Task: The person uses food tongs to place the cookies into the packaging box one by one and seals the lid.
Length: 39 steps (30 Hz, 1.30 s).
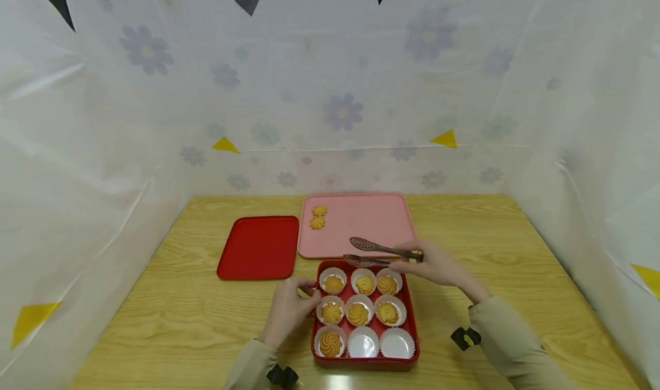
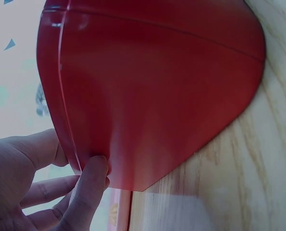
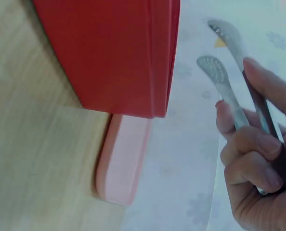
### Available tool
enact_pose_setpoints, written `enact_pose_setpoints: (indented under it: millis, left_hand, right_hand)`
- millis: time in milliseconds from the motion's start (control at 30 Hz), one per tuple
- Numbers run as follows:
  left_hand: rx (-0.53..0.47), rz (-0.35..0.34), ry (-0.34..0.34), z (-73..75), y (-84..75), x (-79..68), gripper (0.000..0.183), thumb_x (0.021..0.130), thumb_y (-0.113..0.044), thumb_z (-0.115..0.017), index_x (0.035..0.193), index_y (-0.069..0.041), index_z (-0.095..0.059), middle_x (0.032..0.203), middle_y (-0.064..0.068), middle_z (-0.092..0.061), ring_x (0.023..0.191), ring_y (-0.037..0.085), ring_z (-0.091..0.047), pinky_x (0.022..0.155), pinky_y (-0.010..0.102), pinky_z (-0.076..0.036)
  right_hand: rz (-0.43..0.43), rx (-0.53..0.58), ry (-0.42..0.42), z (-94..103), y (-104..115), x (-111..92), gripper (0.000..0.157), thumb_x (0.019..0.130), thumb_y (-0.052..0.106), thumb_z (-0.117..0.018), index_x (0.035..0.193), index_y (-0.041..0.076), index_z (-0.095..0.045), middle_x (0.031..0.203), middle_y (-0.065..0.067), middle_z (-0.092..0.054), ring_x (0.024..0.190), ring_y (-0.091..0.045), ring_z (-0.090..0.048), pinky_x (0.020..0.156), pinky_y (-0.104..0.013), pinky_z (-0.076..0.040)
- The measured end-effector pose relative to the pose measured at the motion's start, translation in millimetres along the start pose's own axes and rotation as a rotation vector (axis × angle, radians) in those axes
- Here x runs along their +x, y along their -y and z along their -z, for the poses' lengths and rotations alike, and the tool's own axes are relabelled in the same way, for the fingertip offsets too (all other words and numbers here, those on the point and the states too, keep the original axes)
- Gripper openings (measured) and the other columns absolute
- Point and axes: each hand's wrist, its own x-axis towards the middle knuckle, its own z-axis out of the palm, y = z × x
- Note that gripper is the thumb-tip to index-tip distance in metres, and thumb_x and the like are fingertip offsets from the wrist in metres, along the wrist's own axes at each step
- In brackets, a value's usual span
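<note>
My left hand point(image 1: 291, 307) pinches the left wall of a red box point(image 1: 367, 363), thumb outside and fingers over the rim, as the left wrist view shows. Paper cups stand in rows inside the box. Several of them hold a swirled cookie point(image 1: 357, 314); two in the front row, a middle cup point(image 1: 363, 342) and a right cup point(image 1: 397, 343), hold none. In my right hand point(image 1: 430, 263) is a pair of metal tongs point(image 3: 220, 79), gripped by the handles, with the perforated tips apart and nothing between them. The tongs point left, over the box's far edge.
Behind the box lies a pink tray point(image 1: 368, 221) with two cookies point(image 1: 318, 217) at its left side. Left of that tray is a red lid-like tray point(image 1: 259, 248). White patterned sheeting point(image 1: 309, 92) surrounds the wooden table point(image 1: 170, 327) at the back and sides.
</note>
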Motion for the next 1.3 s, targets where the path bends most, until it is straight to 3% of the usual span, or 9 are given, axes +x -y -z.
enact_pose_setpoints:
  millis: [167,300,567,767,967,1300]
  left_hand:
    - [-0.005,0.002,0.006,0.2,0.1,-0.3,0.021,0.081,-0.010,-0.071,0.099,0.001,-0.077,0.076,0.007,-0.072,0.061,0.007,-0.058,0.052,0.019,-0.045]
    - [-0.010,0.003,0.009,-0.4,0.3,-0.3,0.022,0.081,-0.010,-0.071,0.099,0.001,-0.077,0.076,0.007,-0.072,0.058,0.005,-0.057,0.051,0.019,-0.046]
    - [-0.014,-0.001,0.010,0.0,1.1,0.0,0.022,0.082,-0.010,-0.071,0.100,0.002,-0.076,0.076,0.008,-0.072,0.056,0.005,-0.055,0.050,0.020,-0.045]
    - [-0.012,0.005,0.002,0.1,0.7,0.0,0.022,0.081,-0.010,-0.071,0.099,0.001,-0.077,0.076,0.007,-0.072,0.056,0.004,-0.055,0.050,0.019,-0.045]
    - [0.003,-0.007,-0.007,0.3,1.3,-0.4,0.021,0.081,-0.010,-0.071,0.098,0.000,-0.077,0.076,0.006,-0.072,0.058,0.005,-0.057,0.052,0.019,-0.046]
    - [0.002,0.002,-0.004,1.0,1.2,0.3,0.022,0.081,-0.010,-0.071,0.099,0.000,-0.077,0.076,0.006,-0.072,0.060,0.006,-0.058,0.053,0.020,-0.047]
  right_hand:
    - [-0.071,-0.102,-0.011,7.8,6,26,0.017,0.091,0.032,-0.073,0.100,0.017,-0.074,0.071,0.003,-0.055,0.057,-0.007,-0.037,0.054,-0.023,-0.034]
    - [-0.089,-0.138,0.004,9.4,9,45,0.015,0.092,0.029,-0.072,0.086,0.015,-0.072,0.065,0.001,-0.048,0.057,-0.010,-0.035,0.055,-0.025,-0.032]
    - [-0.205,-0.181,0.037,3.9,21,78,0.028,0.091,0.031,-0.072,0.073,0.011,-0.068,0.055,0.005,-0.038,0.051,-0.011,-0.029,0.052,-0.027,-0.029]
    - [-0.260,-0.264,0.045,-7.2,27,106,0.043,0.092,0.035,-0.071,0.058,0.016,-0.052,0.050,0.007,-0.033,0.050,-0.009,-0.029,0.052,-0.025,-0.029]
    - [-0.330,-0.316,0.074,-19.4,28,128,0.047,0.095,0.037,-0.066,0.059,0.015,-0.043,0.053,0.005,-0.035,0.052,-0.011,-0.032,0.058,-0.028,-0.034]
    - [-0.424,-0.376,0.110,-34.8,34,159,0.031,0.093,0.034,-0.069,0.080,0.012,-0.052,0.067,0.000,-0.046,0.061,-0.015,-0.041,0.062,-0.030,-0.037]
